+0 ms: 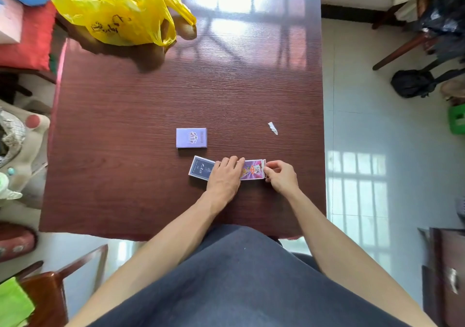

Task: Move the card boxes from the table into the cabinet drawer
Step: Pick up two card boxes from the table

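Observation:
Three card boxes lie on the dark wooden table (125, 125). A pale purple box (191, 138) sits alone near the middle. Just in front of it, a dark blue box (200, 167) and a purple box with a red and yellow emblem (253, 170) lie end to end. My left hand (225, 173) rests flat across where these two meet, fingers spread over both. My right hand (280, 175) pinches the right end of the purple emblem box between thumb and fingers. A cabinet with a metal handle (450, 276) stands at the lower right; whether it has a drawer open is hidden.
A yellow plastic bag (118, 9) lies on the table's far left corner. A small white paper scrap (273, 128) sits right of the boxes. Wooden chairs stand at lower left (50, 291) and upper right (407, 37). A black bag (412, 83) lies on the tiled floor.

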A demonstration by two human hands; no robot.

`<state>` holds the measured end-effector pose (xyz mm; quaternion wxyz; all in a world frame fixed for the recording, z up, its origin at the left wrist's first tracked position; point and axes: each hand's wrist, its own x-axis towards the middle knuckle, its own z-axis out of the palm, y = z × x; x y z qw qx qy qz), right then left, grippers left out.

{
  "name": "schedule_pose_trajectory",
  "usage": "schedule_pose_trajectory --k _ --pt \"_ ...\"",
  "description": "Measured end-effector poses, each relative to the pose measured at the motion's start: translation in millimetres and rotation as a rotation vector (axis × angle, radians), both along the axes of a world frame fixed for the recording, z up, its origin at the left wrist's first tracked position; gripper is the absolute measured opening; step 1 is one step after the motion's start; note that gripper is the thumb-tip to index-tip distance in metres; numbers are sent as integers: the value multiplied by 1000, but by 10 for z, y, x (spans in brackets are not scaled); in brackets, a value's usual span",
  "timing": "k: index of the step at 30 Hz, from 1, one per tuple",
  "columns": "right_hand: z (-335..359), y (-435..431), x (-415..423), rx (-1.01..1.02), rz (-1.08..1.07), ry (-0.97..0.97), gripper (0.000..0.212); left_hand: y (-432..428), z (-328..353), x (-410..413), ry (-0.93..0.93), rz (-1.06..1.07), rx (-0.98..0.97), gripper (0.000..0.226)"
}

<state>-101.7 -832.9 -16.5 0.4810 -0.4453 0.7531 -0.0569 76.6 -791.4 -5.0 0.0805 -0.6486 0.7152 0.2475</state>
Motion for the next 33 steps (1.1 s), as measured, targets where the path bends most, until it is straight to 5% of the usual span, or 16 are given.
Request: schedule_pose_trajectory --k 11,18,33 --pt "10 112 151 -33 -85 85 16 31 0 -98 154 154 88 55" --pt "-27 157 119 62 -372 -124 10 49 -41 -90 170 150 79 51" --pt "55 115 47 182 -422 -248 7 39 -45 -70 197 158 82 54"
